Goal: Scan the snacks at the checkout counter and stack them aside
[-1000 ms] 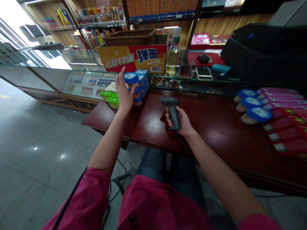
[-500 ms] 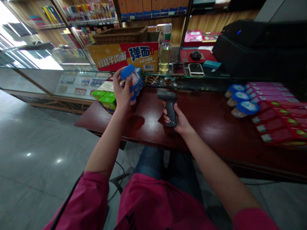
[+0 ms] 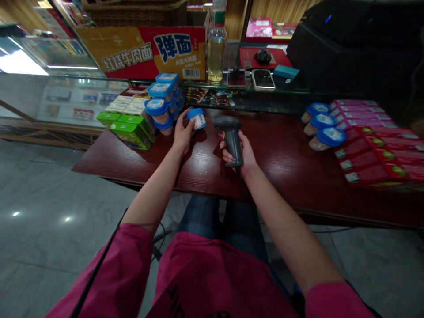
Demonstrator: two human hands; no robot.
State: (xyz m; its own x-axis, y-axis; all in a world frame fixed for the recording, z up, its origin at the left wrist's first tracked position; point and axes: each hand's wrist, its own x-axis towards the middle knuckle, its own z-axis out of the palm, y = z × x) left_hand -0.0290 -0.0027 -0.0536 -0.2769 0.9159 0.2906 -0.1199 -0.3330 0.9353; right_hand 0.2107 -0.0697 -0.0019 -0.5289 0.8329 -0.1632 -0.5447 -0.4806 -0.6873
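Note:
In my left hand (image 3: pixel 183 133) is a small blue-lidded tub (image 3: pixel 197 119), tilted so its white label with a barcode shows. My right hand (image 3: pixel 247 152) grips a dark grey barcode scanner (image 3: pixel 233 140) by its handle, the head turned toward the tub and a little apart from it. Left of my left hand stand stacked blue-lidded tubs (image 3: pixel 157 108), beside several green-ended boxes (image 3: pixel 127 132). Three more blue-lidded tubs (image 3: pixel 327 138) are at the right, next to stacked red boxes (image 3: pixel 374 161).
A noodle carton (image 3: pixel 132 53) and a bottle of yellowish liquid (image 3: pixel 216 57) stand on the glass shelf behind the brown desk (image 3: pixel 278 176). A phone (image 3: pixel 263 80), a computer mouse (image 3: pixel 263 57) and a large black machine (image 3: pixel 357 57) are farther right. The scanner's cable hangs over the desk's front edge.
My left hand has brought one tub away from the stack, rightward and nearer the scanner. The scanner stays in my right hand. My view has tipped downward and closer.

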